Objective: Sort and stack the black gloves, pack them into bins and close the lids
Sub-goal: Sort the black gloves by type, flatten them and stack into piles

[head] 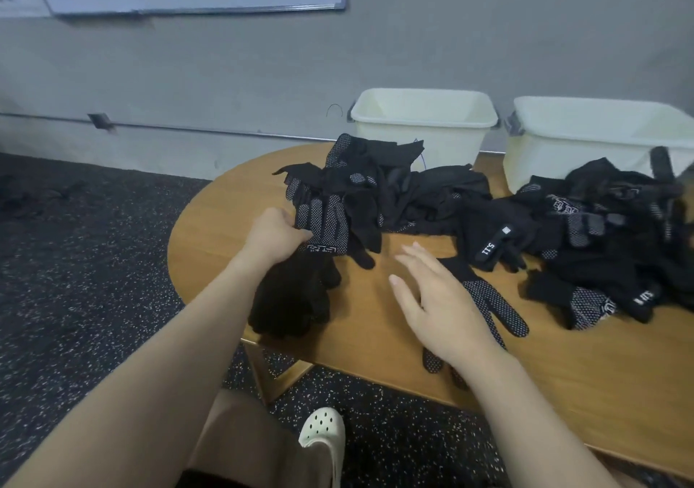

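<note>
- Black knit gloves lie in two loose heaps on our table [375, 322]: one heap [390, 187] in front of the nearer bin, a larger heap [601, 232] spreading toward the right edge; we cannot count the gloves in either.
- Many gloves carry white grip dots on the palm side, and some show white printed lettering at the cuff.
- Our left hand [272, 234] has its fingers curled round a dotted glove [323, 221] at the left edge of the first heap.
- Under that wrist sits one small stack of plain gloves [293, 299], soft and matte, at the table's rim.
- Our right hand [439, 303] hovers flat with fingers spread and holds nothing; a single dotted glove [495, 307] lies flat beneath it.
- Two cream plastic bins, the left bin [424, 115] and the right bin [586, 134], stand lidless at the back, rectangular with rounded rims.
- Wood-grain table top, rounded at its left end.
- One white perforated clog [325, 431] shows on speckled dark flooring.
</note>
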Demonstrator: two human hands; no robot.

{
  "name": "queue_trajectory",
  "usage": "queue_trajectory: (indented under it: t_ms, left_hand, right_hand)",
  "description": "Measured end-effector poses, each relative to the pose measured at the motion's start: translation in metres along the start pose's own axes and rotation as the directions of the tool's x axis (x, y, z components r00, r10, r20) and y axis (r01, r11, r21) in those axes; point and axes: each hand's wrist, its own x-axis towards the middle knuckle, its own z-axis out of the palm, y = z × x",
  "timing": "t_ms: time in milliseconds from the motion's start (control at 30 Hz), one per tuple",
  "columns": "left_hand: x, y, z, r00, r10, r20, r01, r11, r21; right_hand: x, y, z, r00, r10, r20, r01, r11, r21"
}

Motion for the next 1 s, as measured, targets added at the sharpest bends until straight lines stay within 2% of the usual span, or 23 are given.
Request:
queue_trajectory:
  t_ms: [100, 267, 467, 600, 700, 833, 1000]
  left_hand:
    - [0.002, 0.001, 0.0, 0.998, -0.008, -0.065, 0.006, 1.0, -0.029]
    - [-0.003, 0.011, -0.007, 0.981, 0.114, -0.156, -0.123, 0.991, -0.049]
    - [-0.039, 0.037, -0.036, 0.909, 0.264, -0.322, -0.324, 0.934, -0.151]
    - [-0.077, 0.059, -0.038, 0.857, 0.331, -0.394, -0.447, 0.858, -0.251]
    - [-0.098, 0.068, -0.021, 0.845, 0.382, -0.375, -0.504, 0.804, -0.315]
    - [-0.125, 0.069, 0.021, 0.823, 0.483, -0.299, -0.559, 0.783, -0.273]
    - [-0.134, 0.052, 0.066, 0.826, 0.532, -0.184, -0.563, 0.766, -0.311]
  right_hand:
    - [-0.004, 0.008, -0.005, 1.0, -0.007, -0.005, 0.007, 1.0, -0.021]
    - [-0.01, 0.014, -0.012, 0.999, -0.015, -0.036, 0.015, 1.0, -0.001]
    - [-0.012, 0.025, -0.026, 0.998, 0.032, -0.055, -0.034, 0.999, -0.032]
    - [-0.018, 0.038, -0.036, 0.997, 0.079, 0.021, -0.076, 0.988, -0.137]
    - [-0.027, 0.047, -0.045, 0.994, 0.083, 0.072, -0.067, 0.978, -0.197]
    - [-0.039, 0.059, -0.05, 0.982, 0.138, 0.126, -0.104, 0.965, -0.242]
    - [-0.047, 0.059, -0.042, 0.967, 0.156, 0.202, -0.111, 0.97, -0.216]
